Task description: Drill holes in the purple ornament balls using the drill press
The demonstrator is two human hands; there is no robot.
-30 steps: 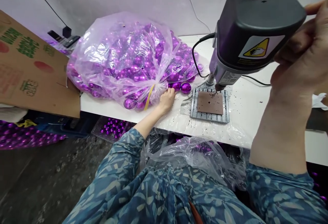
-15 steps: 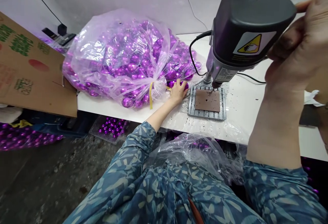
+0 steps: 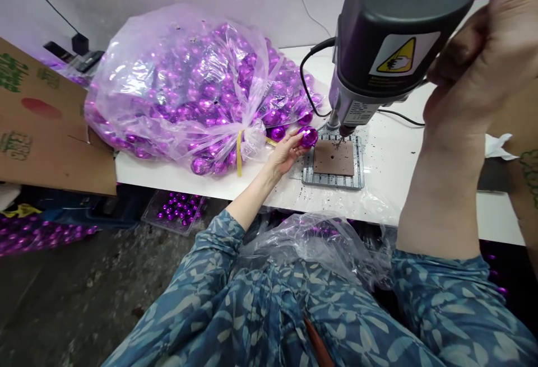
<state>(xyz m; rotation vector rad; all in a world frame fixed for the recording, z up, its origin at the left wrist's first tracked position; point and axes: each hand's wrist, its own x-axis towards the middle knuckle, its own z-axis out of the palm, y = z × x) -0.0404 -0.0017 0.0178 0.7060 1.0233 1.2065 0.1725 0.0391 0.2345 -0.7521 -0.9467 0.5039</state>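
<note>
Between the fingers of my left hand (image 3: 286, 154) is a shiny purple faceted ball (image 3: 308, 136), held just left of the drill press base (image 3: 357, 182). A brown square plate (image 3: 336, 158) with a small dark hole lies on that base, and dark shavings are scattered around it. Above the plate hangs the black motor housing of the drill press (image 3: 390, 25), with its bit pointing down. My right hand (image 3: 474, 64) is curled at the right side of the housing; what its fingers grip is hidden behind the hand and machine.
A large clear bag (image 3: 176, 87) full of purple balls, tied with a yellow strip, fills the table's left side. A cardboard box (image 3: 50, 126) stands at far left. Below the table edge are a clear tray (image 3: 174, 208) of purple balls and crumpled plastic (image 3: 311, 238).
My left hand has lifted a purple ball from beside the bag and turned palm upward. My right hand stays beside the drill press. The whole view has shifted slightly.
</note>
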